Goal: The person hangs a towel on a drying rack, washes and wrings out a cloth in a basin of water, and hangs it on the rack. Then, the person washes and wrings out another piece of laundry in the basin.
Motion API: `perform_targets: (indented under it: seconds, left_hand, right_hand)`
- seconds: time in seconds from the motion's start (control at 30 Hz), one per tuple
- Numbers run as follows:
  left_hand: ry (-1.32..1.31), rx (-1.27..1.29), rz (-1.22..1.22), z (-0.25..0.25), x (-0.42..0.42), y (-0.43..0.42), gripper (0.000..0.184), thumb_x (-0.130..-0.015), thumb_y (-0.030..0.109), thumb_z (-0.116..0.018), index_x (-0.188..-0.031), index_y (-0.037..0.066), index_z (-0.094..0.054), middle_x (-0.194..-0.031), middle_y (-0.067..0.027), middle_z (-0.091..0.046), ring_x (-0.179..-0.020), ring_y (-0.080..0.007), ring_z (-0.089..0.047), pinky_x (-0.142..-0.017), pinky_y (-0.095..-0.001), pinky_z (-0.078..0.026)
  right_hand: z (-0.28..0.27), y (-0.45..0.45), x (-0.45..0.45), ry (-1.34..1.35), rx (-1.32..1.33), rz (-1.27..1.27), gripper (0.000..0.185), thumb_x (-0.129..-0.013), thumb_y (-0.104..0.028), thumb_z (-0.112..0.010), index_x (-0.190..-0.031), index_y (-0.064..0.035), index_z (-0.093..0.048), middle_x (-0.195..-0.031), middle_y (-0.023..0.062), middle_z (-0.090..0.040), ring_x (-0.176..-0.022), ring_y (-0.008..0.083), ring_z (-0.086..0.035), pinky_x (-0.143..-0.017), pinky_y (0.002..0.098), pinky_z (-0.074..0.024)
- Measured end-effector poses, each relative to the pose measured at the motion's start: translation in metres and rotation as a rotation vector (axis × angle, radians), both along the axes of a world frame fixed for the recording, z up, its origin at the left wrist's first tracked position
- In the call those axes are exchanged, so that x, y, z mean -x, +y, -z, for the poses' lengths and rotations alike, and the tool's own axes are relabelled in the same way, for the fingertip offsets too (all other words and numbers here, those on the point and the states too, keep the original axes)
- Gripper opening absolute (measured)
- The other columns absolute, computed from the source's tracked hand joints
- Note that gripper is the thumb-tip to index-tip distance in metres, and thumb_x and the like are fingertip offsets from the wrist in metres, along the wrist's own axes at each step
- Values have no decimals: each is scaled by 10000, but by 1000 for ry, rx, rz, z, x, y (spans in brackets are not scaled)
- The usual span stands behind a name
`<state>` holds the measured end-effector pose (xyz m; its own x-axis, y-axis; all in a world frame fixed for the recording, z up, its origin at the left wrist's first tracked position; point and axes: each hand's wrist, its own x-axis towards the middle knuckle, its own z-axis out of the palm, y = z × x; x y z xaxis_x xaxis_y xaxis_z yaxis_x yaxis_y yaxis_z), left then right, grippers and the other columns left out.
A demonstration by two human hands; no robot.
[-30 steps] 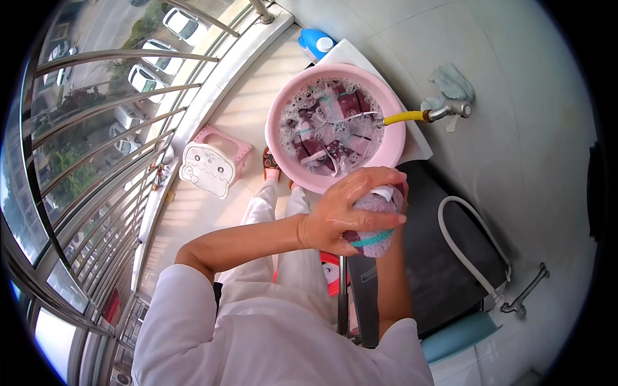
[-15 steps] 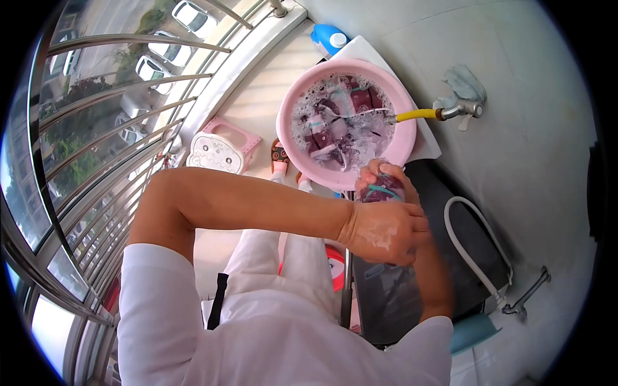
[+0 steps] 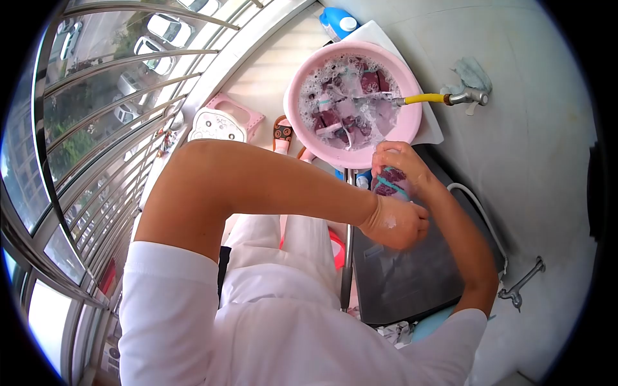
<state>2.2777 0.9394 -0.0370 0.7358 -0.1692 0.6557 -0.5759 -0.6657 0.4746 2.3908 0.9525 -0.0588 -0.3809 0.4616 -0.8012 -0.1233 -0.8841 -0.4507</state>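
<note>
A wet maroon item with a pale part and a teal band (image 3: 390,183) is held up beside the basin's near rim; its exact kind is hard to make out. My right hand (image 3: 400,161) is wrapped around its upper end. My left hand (image 3: 396,222) is closed in a fist at its lower end, back of the hand up, with fingers mostly hidden. Just beyond is a pink basin (image 3: 293,83) of foamy water. Several similar maroon pieces (image 3: 373,82) with teal and white strips lie in it.
A yellow hose (image 3: 421,98) on a wall tap (image 3: 473,96) runs water into the basin. Below my hands lies a dark flat surface (image 3: 412,283). A blue bottle (image 3: 338,24), a pink stool (image 3: 219,125) and a metal railing (image 3: 122,83) are nearby.
My right hand and forearm have shifted right, and my left fist is now clear of the right forearm. More of the maroon item shows between the hands. The view has shifted slightly.
</note>
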Motion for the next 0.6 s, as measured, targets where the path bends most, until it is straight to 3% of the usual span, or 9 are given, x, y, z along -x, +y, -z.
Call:
perform_targets:
  seconds: [0.23,0.37,0.6]
  left_hand:
    - [19,-189,-38,11,2,-21,136,-616,249,-578,-634,123,-625,-802,-31,-567,-827,-202,-542,-747,-322,-398]
    - [-6,-260,-52,20,4,-29,146,-594,251,-581,-617,113,-621,-796,-34,-572,-809,-205,-546,-733,-322,-399]
    - [-66,-306,-95,12,16,-37,121,-569,227,-584,-605,115,-615,-758,-29,-549,-781,-198,-550,-710,-307,-406]
  right_hand:
    - [-2,2,13,-253,-98,-234,146,-760,-77,-562,-636,-3,-539,-613,51,-558,-591,119,-540,-600,255,-461]
    - [-1,-4,19,-376,-91,-198,158,-695,-119,-609,-614,13,-579,-591,63,-577,-564,124,-572,-559,244,-455]
    - [4,-24,27,-525,-152,-175,170,-686,-130,-619,-602,14,-584,-588,60,-573,-570,107,-540,-544,247,-441]
